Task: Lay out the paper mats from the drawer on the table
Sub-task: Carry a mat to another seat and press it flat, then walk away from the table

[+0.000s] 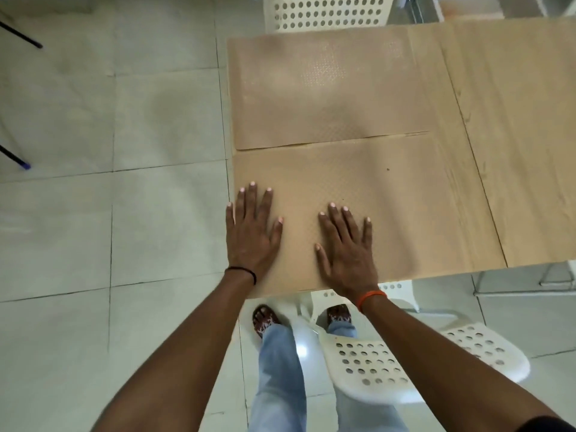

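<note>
Two tan embossed paper mats lie flat on the light wooden table (514, 135), side by side along its left end. The far mat (327, 88) reaches the table's far left corner. The near mat (389, 198) covers the near left corner. My left hand (251, 235) presses flat on the near mat's left edge, fingers spread. My right hand (346, 251) lies flat on the same mat near the front edge, fingers straight. No drawer is in view.
A white perforated chair (374, 366) stands under the table's front edge beside my legs. Another white perforated chair (327, 14) stands at the far side. Pale tiled floor (124, 213) lies to the left, with thin dark legs (18, 32) at the far left.
</note>
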